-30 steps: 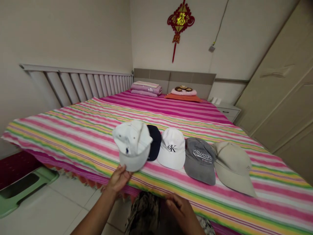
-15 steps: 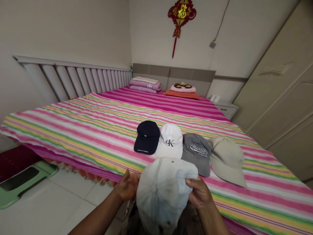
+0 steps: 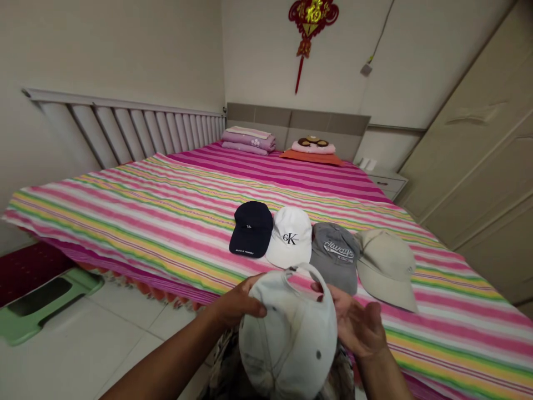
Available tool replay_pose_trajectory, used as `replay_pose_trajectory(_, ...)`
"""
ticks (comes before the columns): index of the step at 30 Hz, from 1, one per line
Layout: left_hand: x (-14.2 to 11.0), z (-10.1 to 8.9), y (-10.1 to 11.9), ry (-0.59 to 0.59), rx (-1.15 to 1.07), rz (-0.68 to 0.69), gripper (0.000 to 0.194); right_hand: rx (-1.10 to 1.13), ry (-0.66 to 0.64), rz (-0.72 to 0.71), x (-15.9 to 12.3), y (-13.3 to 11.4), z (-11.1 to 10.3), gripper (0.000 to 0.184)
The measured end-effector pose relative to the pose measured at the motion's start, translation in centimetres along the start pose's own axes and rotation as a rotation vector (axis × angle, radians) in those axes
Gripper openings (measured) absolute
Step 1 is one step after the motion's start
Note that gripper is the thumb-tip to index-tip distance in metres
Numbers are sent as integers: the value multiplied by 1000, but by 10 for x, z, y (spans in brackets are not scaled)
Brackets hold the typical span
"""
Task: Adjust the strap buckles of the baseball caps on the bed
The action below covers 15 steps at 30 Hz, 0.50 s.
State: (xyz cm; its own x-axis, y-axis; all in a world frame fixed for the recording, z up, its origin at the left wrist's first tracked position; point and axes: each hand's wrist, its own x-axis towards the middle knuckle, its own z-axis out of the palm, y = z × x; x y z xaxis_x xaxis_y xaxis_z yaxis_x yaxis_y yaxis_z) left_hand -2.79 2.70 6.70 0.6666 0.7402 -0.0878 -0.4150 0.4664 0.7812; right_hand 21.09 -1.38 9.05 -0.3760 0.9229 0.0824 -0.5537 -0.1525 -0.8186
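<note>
A pale, washed-out baseball cap (image 3: 287, 339) is held low in front of me. Its back faces away, with the strap arching over the rear opening. My left hand (image 3: 239, 304) pinches the left edge, thumb on the outside and fingers hidden behind. On the other side, my right hand (image 3: 360, 325) is open, its fingers against the cap and one fingertip showing through the opening. Beyond lie a navy cap (image 3: 251, 230), a white cap (image 3: 290, 239) with black letters, a grey cap (image 3: 334, 255) with white script and a beige cap (image 3: 387, 266), in a row.
The caps rest on a striped bedspread (image 3: 137, 211). Folded purple bedding (image 3: 250, 141) and an orange pillow (image 3: 312, 158) are by the headboard (image 3: 300, 125). A green stool (image 3: 50, 311) stands at lower left, and a wardrobe (image 3: 470, 161) rises at right.
The held cap has turned, so its rear opening and strap now show. My left hand has closed on its edge, while my right hand has released its pinch and opened.
</note>
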Motion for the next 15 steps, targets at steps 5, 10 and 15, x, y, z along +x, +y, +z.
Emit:
replay_pose_trajectory(5, -7, 9, 2, 7, 150, -55, 64, -191, 66, 81, 4, -19, 23, 44)
replay_pose_trajectory(10, -3, 32, 10, -292, -129, -44, 59, -230, 181, 108, -2, -15, 36, 23)
replay_pose_trajectory(15, 9, 43, 13, -184, -212, -26, 26, -248, 165, 63, -2, -10, 39, 23)
